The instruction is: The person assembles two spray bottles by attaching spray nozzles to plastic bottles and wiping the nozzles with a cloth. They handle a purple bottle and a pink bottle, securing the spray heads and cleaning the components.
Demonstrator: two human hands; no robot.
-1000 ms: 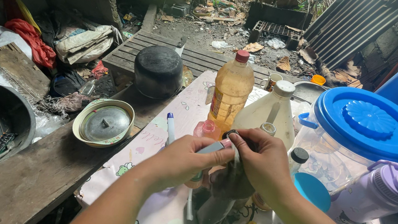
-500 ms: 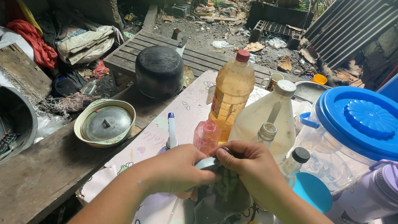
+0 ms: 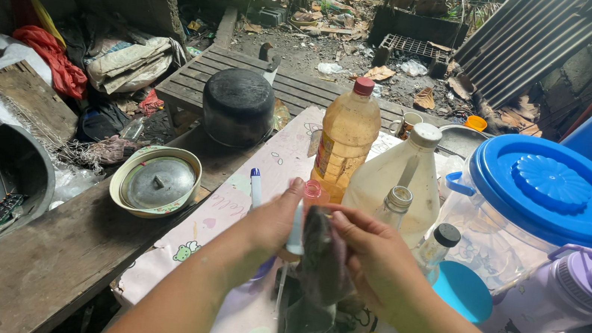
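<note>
Dark rag [image 3: 321, 267] hangs between both hands over the desk [image 3: 230, 211], near its front edge. Right hand [image 3: 375, 255] has its grip pinched on the rag's top; left hand [image 3: 276, 220] is closed around a small pale tube [image 3: 297, 227] touching the rag. Behind: three bottles crowded close, one blue-lidded jug [image 3: 544, 197], one purple flask [image 3: 570, 291]. Open room lies left, toward one lidded bowl [image 3: 156, 181].

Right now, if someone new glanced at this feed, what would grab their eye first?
Probably the two hands at centre: the left hand pinches a thin white tool against a dark limp piece that the right hand grips. Behind them stands an amber bottle with a red cap, and at right a clear jug's bright blue lid.
</note>
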